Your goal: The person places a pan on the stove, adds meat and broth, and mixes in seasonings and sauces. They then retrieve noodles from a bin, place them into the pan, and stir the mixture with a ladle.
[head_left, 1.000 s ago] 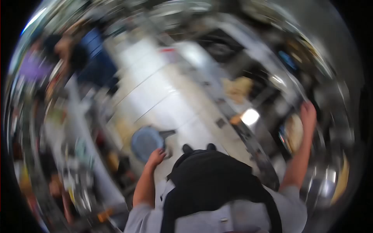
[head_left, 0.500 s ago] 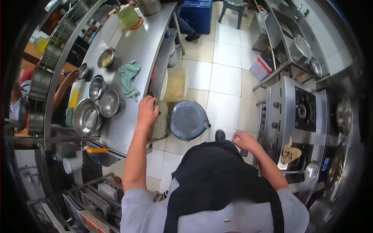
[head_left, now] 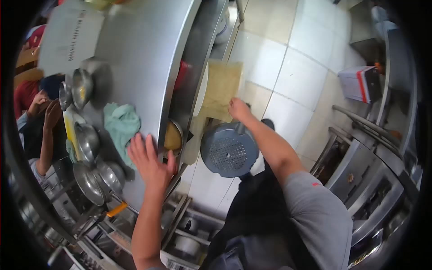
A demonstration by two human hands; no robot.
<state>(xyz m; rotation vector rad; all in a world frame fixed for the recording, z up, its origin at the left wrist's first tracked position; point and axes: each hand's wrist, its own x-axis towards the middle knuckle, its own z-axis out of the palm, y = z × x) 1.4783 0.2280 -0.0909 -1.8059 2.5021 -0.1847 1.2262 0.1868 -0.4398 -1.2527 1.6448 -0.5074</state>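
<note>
My left hand (head_left: pixel 150 159) lies with spread fingers at the edge of the steel counter (head_left: pixel 139 58), its fingertips by a crumpled green cloth (head_left: pixel 121 119). Just beside it, on the shelf below the counter, a round metal container (head_left: pixel 179 130) with something tan in it shows in part. My right hand (head_left: pixel 239 110) is curled closed in front of me, above the floor and by the far rim of a grey plastic stool (head_left: pixel 228 153) with a perforated top. The inside of that hand is hidden, so I cannot make out whether anything is in it.
Several metal bowls (head_left: pixel 110 176) and a white box (head_left: pixel 72 36) stand on the counter. An orange handle (head_left: pixel 117 209) juts out at its near end. A tan bin (head_left: pixel 222 85) is on the tiled floor. The stove (head_left: pixel 355 171) stands at right. Another person's hand (head_left: pixel 53 114) shows beyond the counter.
My view has moved nearer the counter and turned. My left hand has opened out flat at the counter edge. My right hand has swung forward from my side to beyond the stool.
</note>
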